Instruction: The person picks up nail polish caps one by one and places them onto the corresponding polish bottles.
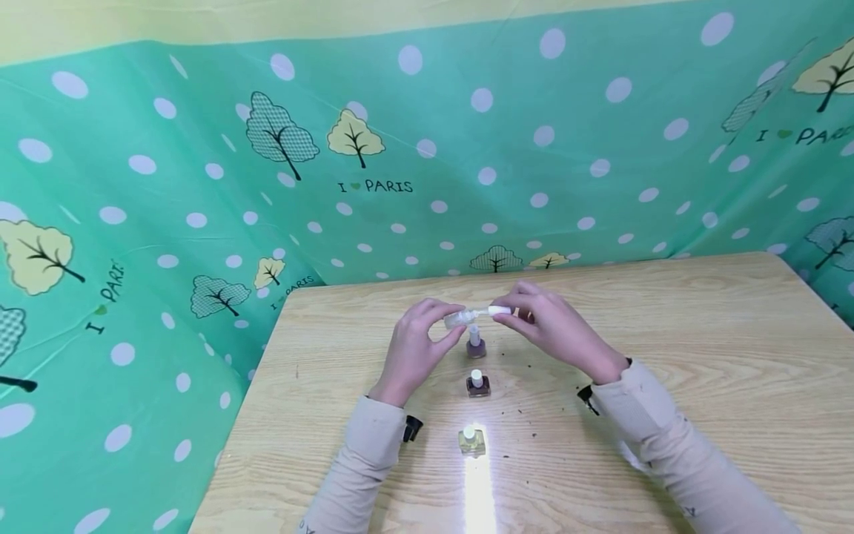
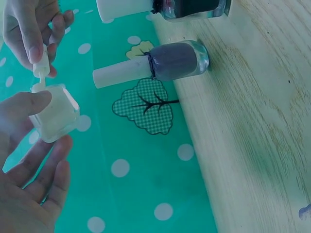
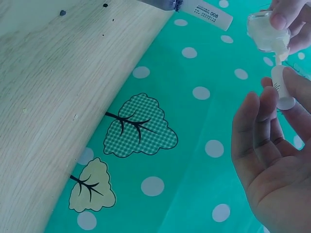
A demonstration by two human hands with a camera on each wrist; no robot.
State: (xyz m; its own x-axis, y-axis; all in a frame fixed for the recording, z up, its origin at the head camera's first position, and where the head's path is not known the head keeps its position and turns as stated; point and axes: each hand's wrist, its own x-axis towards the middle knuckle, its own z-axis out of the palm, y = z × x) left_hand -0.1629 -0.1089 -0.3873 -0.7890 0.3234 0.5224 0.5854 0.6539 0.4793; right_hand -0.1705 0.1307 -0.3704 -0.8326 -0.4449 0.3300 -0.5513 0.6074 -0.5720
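Note:
My left hand [image 1: 415,345] pinches a clear nail polish bottle [image 2: 57,114] with pale, whitish contents between thumb and fingers, held tilted above the table. My right hand [image 1: 543,326] pinches its white brush cap [image 3: 282,87]. The cap is off the bottle's threads, and the brush stem [image 3: 278,60] shows between cap and neck; whether the brush tip is inside the neck is hard to tell. Just below the hands stands a purple nail polish bottle [image 1: 476,347] with its white cap on. Nearer to me stand a dark nail polish bottle [image 1: 478,386] and a yellowish nail polish bottle [image 1: 471,443], both capped.
The wooden table [image 1: 333,356] carries several small dark specks around the bottles. Behind it hangs a green dotted curtain [image 1: 427,215] printed with trees, close to the table's far edge. A bright light reflection lies near the yellowish bottle.

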